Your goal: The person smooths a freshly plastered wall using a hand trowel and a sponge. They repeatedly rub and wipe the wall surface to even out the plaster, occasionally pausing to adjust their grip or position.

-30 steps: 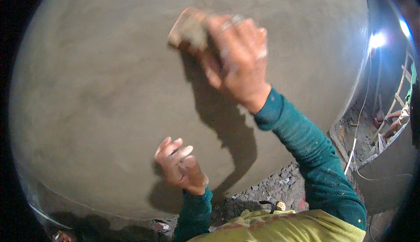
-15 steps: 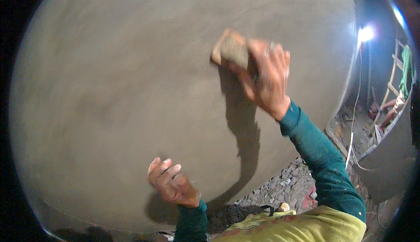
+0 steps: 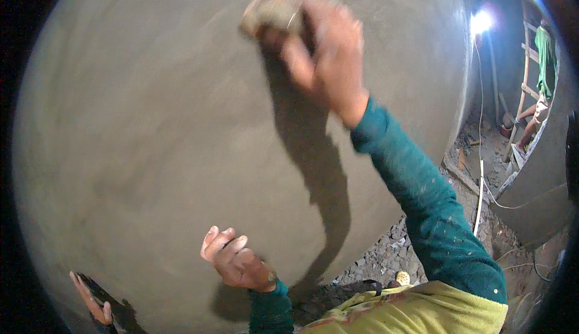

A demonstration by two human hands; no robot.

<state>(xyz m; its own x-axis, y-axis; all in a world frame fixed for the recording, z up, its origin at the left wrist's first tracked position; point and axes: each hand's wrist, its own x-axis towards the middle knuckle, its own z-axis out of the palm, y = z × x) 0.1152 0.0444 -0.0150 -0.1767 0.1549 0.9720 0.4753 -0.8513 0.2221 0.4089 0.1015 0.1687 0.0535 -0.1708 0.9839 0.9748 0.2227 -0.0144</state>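
Observation:
A broad grey-brown wall of damp-looking plaster (image 3: 181,123) fills most of the view. High up on it, my right hand (image 3: 332,50) grips a small plaster-smeared block (image 3: 271,14), tan at the edge and grey on its face. The block lies against the wall; motion blurs it and the fingers, so whether it is sponge or wood I cannot tell. Low down, my left hand (image 3: 235,258) hovers near the wall with loosely curled fingers and nothing visible in it.
At lower left, another person's hand (image 3: 90,301) reaches toward the wall. Rubble (image 3: 383,252) lies along the wall's foot. On the right are a bright lamp (image 3: 481,22), a hanging cable (image 3: 480,92), a wooden ladder (image 3: 526,62) and a person in green (image 3: 546,56) beside it.
My right hand has moved up and left across the wall with the block. My left hand has stayed nearly in place. Another person's hand has come into view at lower left.

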